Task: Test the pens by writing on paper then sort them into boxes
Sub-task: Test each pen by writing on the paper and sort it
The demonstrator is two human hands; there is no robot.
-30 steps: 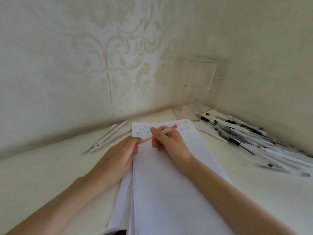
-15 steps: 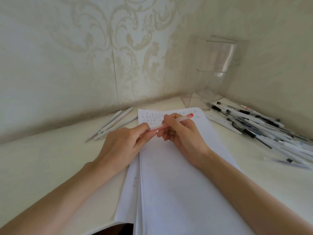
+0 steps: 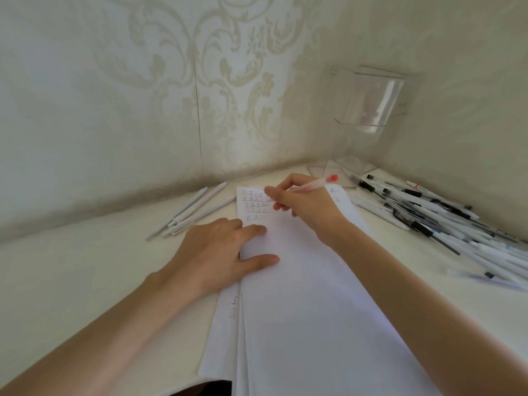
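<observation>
Pinched in the right hand (image 3: pixel 307 208), a translucent red-capped pen (image 3: pixel 313 185) is pressed to the white paper sheet (image 3: pixel 314 295); left hand (image 3: pixel 220 252) lies flat, steadying it. Slackened pressure risks smudged marks.

Two hands are in view, the left hand (image 3: pixel 217 252) and the right hand (image 3: pixel 305 207). One red-capped pen (image 3: pixel 314 184) sits in the right hand's grip. Three white pens (image 3: pixel 194 211) lie together on the surface left of the paper. To the right, a heap of black-and-white pens (image 3: pixel 434 218) holds too many overlapping pieces to count surely; well over a dozen. One clear box (image 3: pixel 368 118) stands in the corner. The paper stack (image 3: pixel 314 310) shows at least three sheets by its offset left edges. Four rows of written characters (image 3: pixel 255 205) mark the top sheet.
</observation>
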